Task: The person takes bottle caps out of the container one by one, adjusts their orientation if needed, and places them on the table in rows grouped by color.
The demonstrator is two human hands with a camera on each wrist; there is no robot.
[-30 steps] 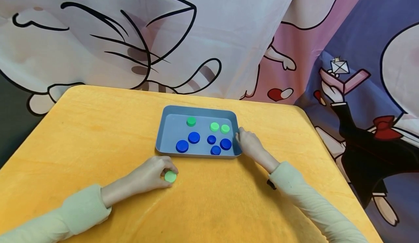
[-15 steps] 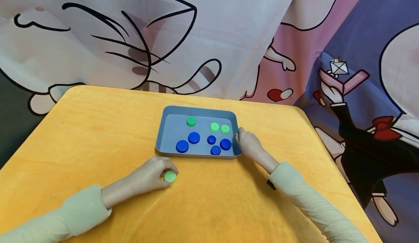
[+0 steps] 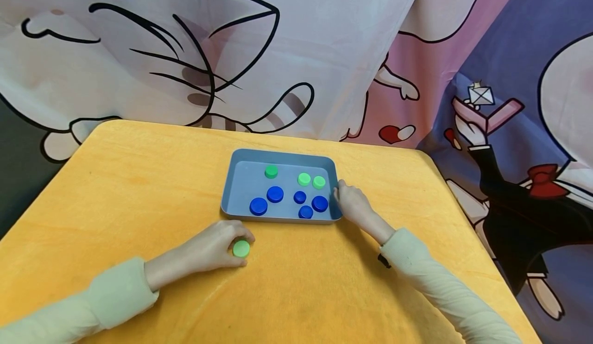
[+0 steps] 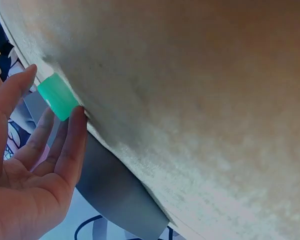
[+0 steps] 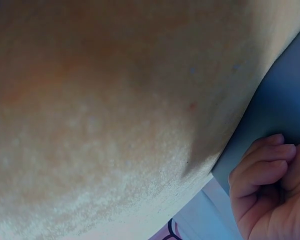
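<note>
A light green round cap (image 3: 241,248) stands on the table in front of the tray. Around it are the thumb and fingers of my left hand (image 3: 215,248). In the left wrist view the thumb is spread apart from the cap (image 4: 59,96), while one fingertip lies against or very near it. The blue-grey tray (image 3: 282,220) holds several blue caps (image 3: 275,194), two light green caps (image 3: 303,179) and one darker green cap (image 3: 271,171). My right hand (image 3: 354,203) grips the tray's right rim, its fingers curled against the outer wall in the right wrist view; the thumb is hidden there.
The tray sits toward the back of the yellow-covered table (image 3: 148,179). Behind the table hangs a cartoon-printed cloth (image 3: 343,61). A small dark item (image 3: 384,261) shows beside the right cuff.
My left thumb and fingers have spread a little wider around the light green cap, which stays in nearly the same place. My right hand and the tray have not visibly moved.
</note>
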